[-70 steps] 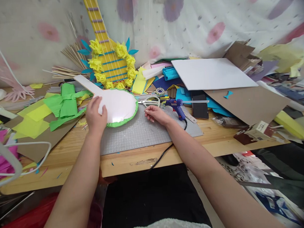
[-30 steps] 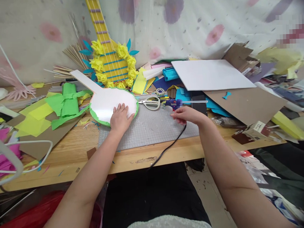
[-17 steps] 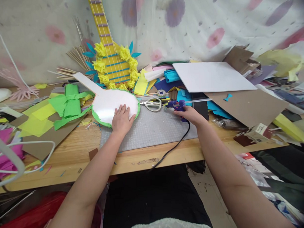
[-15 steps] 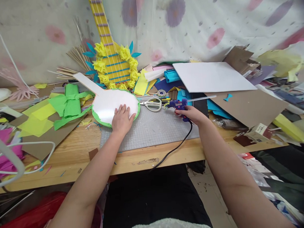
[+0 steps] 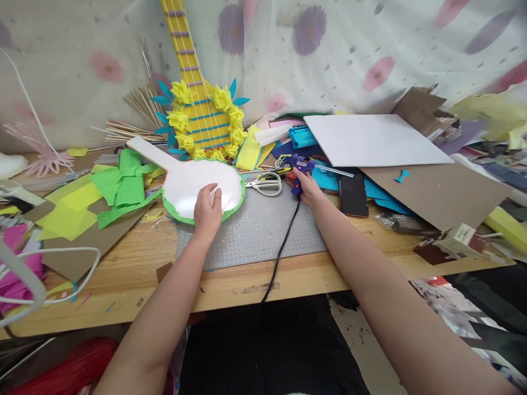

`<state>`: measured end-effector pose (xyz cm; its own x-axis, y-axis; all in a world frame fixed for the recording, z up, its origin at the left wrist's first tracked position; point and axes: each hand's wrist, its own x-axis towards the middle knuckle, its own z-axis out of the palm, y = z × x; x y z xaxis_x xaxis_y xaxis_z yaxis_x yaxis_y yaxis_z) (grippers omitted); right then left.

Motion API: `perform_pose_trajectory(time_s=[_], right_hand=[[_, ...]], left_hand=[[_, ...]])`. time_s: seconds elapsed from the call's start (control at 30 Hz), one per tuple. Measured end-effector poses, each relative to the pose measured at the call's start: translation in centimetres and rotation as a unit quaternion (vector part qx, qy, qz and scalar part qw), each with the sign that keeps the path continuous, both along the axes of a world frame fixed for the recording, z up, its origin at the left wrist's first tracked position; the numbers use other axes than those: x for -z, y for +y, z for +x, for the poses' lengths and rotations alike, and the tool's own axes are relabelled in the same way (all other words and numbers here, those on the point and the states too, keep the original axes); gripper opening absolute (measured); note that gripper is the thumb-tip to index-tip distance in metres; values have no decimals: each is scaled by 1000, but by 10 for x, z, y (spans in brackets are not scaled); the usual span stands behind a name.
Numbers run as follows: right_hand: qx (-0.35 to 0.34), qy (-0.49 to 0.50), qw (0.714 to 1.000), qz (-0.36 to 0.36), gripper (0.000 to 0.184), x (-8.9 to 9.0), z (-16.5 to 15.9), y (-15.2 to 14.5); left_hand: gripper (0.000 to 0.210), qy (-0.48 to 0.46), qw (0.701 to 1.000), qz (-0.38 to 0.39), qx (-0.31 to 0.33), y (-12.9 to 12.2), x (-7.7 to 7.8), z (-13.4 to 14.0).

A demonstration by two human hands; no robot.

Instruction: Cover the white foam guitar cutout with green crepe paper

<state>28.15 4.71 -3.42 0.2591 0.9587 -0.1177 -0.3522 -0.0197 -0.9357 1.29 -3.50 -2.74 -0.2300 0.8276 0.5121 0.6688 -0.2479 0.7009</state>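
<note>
From the head camera, the left hand (image 5: 207, 209) lay flat with fingers spread, grasping nothing, pressing on the near edge of the white paddle cutout (image 5: 198, 183) with its green paper rim, which rested partly on the grey cutting mat (image 5: 256, 232). The right hand (image 5: 306, 187) was clenched around the handle of the blue glue gun (image 5: 297, 167), raised just beside the scissors (image 5: 267, 184), its black cord (image 5: 280, 249) trailing over the mat and off the wooden table (image 5: 132, 271).

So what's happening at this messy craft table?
A person is at work on a paper craft. The left hand presses flat on a white paddle-shaped cutout edged in green paper, on a grey cutting mat. The right hand grips a blue glue gun beside the scissors.
</note>
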Motion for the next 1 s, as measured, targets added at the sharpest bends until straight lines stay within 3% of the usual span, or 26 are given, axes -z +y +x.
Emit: perform_pose_trajectory(time_s=[0.13,0.27,0.4,0.47,0.7,0.9,1.0], right_hand=[[-21,-19,999,18,28,-8,1,-3],[-117,-120,985,51,32,-38,4,-20],[-331,-260,906,33,36,-75,-8,-33],[-390,-307,868,7,36,-88,-19,-35],[-416,-424,803,-41,36,-106,-54,-31],[-432,-519,736,-58,39,-112,-68,-25],[-443,-533,719,-59,39,-112,-70,-22]], left_hand=[[29,-37,999,6,-12,3,-4,-10],[33,-24,999,-14,-20,2,-10,-17],[37,25,999,-26,-24,-2,-17,-20],[38,48,998,-35,-23,-3,-20,-21],[9,112,993,16,-42,-5,-21,-28],[22,198,979,-44,-16,-6,-19,-33],[31,206,975,-83,-1,-4,-16,-33]])
